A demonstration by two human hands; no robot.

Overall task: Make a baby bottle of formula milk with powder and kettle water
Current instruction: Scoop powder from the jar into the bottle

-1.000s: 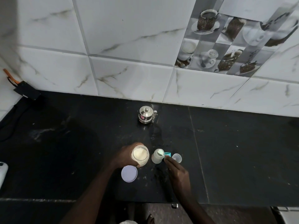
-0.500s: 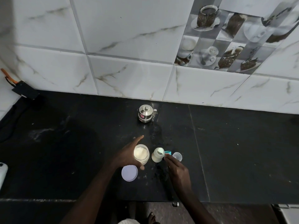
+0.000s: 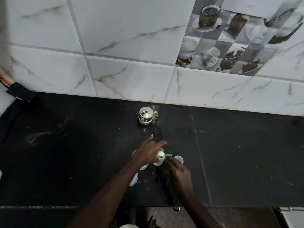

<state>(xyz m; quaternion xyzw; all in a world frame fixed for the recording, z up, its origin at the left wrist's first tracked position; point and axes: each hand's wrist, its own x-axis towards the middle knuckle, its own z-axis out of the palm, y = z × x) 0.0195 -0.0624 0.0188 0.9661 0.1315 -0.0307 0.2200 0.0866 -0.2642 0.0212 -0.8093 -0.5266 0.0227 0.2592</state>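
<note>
A small white baby bottle [image 3: 160, 156] stands open on the black counter [image 3: 246, 162]. My left hand [image 3: 148, 153] reaches over the powder jar [image 3: 143, 167] and wraps the bottle's left side, index finger and thumb spread. My right hand [image 3: 178, 175] pinches a teal scoop [image 3: 169, 155] right at the bottle's mouth. The jar is mostly hidden under my left hand. Its round lid [image 3: 134, 179] lies flat beside my left forearm. A small steel kettle [image 3: 146, 116] with its lid on stands farther back, near the wall.
A clear bottle cap [image 3: 179, 159] sits just right of the bottle. A black box with orange wires [image 3: 20, 93] leans at the far left wall. The counter's front edge [image 3: 49, 207] runs below my arms. Powder specks dot the counter.
My left hand let go of the powder jar and moved right, over it, onto the bottle. My right hand stays at the bottle's mouth with the scoop.
</note>
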